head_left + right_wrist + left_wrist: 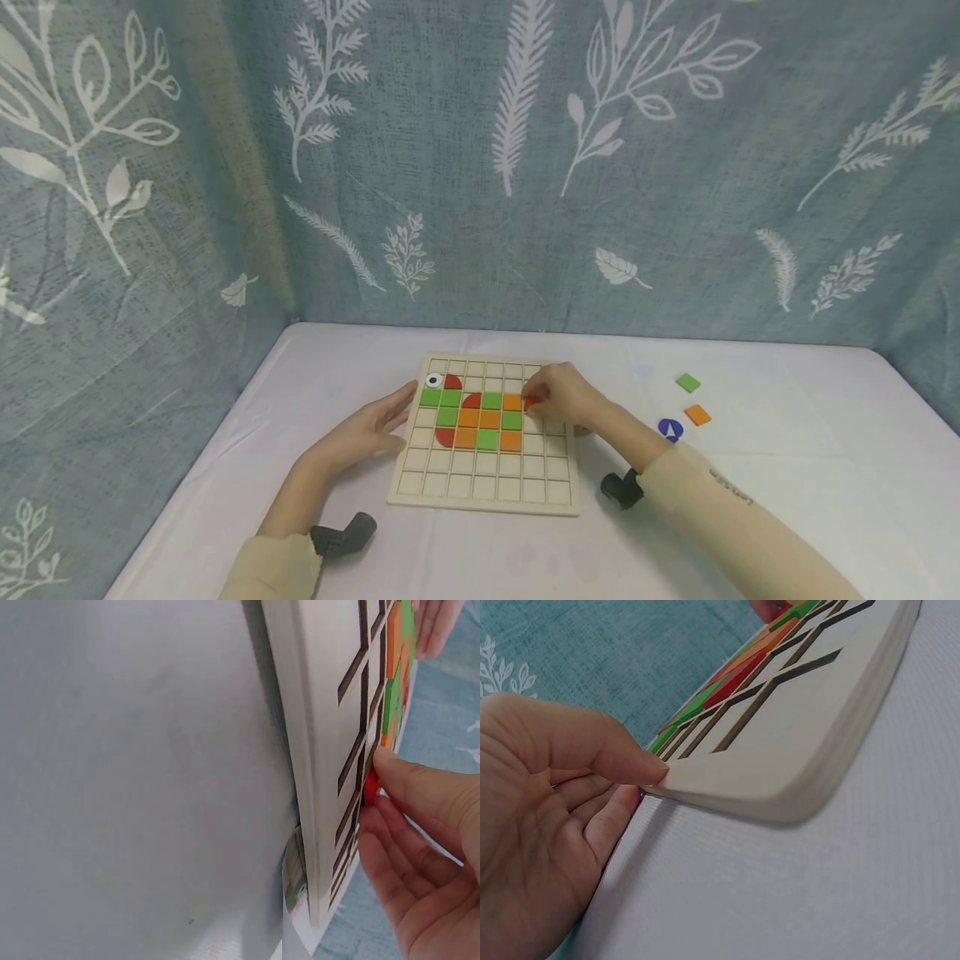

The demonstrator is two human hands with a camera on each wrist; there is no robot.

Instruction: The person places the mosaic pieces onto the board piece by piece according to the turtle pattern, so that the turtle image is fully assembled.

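Observation:
A pale wooden grid board (486, 492) lies on the table, with green, orange and red tiles filling a block of its cells. A round eye tile (433, 380) sits near the upper left corner, beside a rounded red tile (453, 382). My left hand (367, 429) rests at the board's left edge, its thumb touching the rim in the left wrist view. At the right end of the coloured block, my right hand (562, 396) pinches a small red tile (370, 787) between thumb and fingers, low over the cells. The fingers hide most of that tile's outline.
Right of the board lie a loose green tile (687, 382), an orange tile (697, 414) and a blue round piece with a white mark (671, 429). Something flat and printed (295, 866) sticks out at the board's right edge. A patterned curtain (450, 167) hangs behind the table.

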